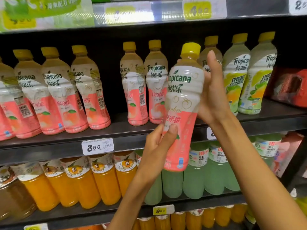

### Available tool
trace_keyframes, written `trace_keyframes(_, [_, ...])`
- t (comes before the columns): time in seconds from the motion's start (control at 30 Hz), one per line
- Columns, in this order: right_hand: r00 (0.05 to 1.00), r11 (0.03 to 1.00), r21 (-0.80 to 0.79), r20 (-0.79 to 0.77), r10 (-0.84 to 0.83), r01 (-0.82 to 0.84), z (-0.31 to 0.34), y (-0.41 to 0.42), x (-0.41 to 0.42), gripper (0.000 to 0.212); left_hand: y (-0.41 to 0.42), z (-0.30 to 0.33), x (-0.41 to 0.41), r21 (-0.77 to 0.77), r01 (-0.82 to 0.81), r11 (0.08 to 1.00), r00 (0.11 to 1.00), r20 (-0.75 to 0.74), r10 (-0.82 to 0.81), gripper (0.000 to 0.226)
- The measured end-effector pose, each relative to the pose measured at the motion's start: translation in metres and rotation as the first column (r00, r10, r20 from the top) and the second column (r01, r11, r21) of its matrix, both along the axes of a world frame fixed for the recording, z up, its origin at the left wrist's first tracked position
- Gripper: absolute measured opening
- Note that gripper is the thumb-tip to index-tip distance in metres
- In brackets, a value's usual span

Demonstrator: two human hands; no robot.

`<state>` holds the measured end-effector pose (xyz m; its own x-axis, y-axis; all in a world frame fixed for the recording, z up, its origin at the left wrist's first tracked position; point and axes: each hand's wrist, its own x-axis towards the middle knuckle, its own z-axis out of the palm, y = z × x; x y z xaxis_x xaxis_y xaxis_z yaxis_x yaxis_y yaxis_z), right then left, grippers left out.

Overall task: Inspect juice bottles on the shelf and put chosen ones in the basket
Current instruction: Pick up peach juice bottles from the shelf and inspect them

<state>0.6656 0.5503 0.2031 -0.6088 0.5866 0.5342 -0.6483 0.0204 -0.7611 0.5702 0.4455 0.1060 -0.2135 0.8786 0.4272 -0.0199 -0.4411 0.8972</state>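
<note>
I hold a pink peach juice bottle (183,103) with a yellow cap up in front of the middle shelf, slightly tilted, its label facing me. My left hand (157,145) grips its lower part, thumb across the pink label. My right hand (214,92) wraps the upper part from behind, fingers reaching up beside the neck. More peach bottles (63,98) stand in a row on the shelf (116,140) to the left and just behind. No basket is in view.
Lemon-lime bottles (235,77) stand at the shelf's right end, with red packages (292,87) beyond. The shelf below carries orange juice bottles (103,183) and pale green bottles (196,173). Price tags (98,146) hang on the shelf edges.
</note>
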Motion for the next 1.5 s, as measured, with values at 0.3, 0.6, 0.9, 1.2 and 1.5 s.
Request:
trace_keyframes(0.3, [0.989,0.986,-0.088,-0.009,0.144,-0.145,-0.040,-0.019,-0.004,0.043,-0.014,-0.041,0.003,-0.098,-0.047,0.994,0.998,-0.044,0.043,0.038])
trace_keyframes(0.6, [0.990,0.987,-0.084,0.050,-0.130,0.134,-0.042,-0.031,0.005,0.043,-0.024,-0.036,0.023,-0.092,-0.200,0.976,0.980,-0.025,0.198,0.053])
trace_keyframes(0.9, [0.922,0.906,-0.177,-0.133,0.364,-0.384,-0.038,-0.017,0.031,0.060,-0.018,-0.042,0.046,-0.288,0.348,0.892,0.919,0.295,-0.263,0.076])
trace_keyframes(1.2, [0.994,0.988,-0.148,0.103,-0.034,0.049,-0.049,0.012,0.065,0.058,0.001,-0.050,0.091,-0.280,-0.126,0.952,0.988,0.050,0.146,0.059])
trace_keyframes(1.5, [0.978,0.957,-0.209,0.019,0.209,-0.200,-0.049,0.039,0.098,0.042,0.015,-0.044,0.117,-0.206,0.205,0.957,0.947,0.287,-0.141,0.067])
